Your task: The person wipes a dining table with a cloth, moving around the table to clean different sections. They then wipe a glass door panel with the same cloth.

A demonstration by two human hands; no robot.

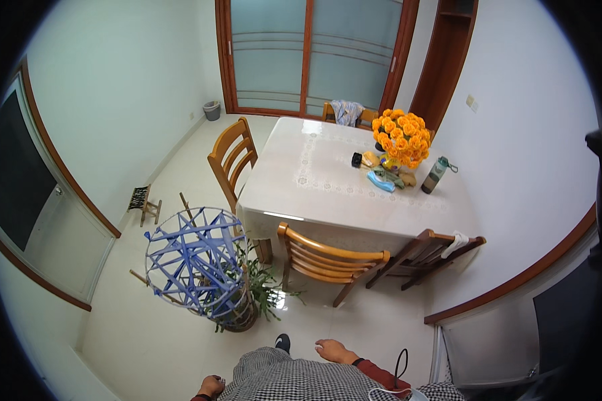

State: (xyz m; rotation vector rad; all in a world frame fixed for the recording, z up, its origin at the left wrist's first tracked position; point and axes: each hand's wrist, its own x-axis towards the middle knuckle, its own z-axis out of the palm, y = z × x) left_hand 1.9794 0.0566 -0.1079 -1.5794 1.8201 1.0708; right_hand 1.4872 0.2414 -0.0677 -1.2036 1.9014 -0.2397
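Note:
At the bottom edge my left hand hangs beside the checked apron, its fingers curled; what may be in it is hidden. My right hand is held out in front of the apron over the pale floor, with loosely bent fingers and nothing seen in them. One dark shoe shows between the hands. Ahead to the left stands a potted plant, partly under a round wire frame crisscrossed with blue strips and propped on sticks. Neither hand touches it.
A cloth-covered table bears orange artificial flowers, a blue face mask and a bottle. Wooden chairs surround it. A folding stool and grey bin stand left. Sliding glass doors close the far end.

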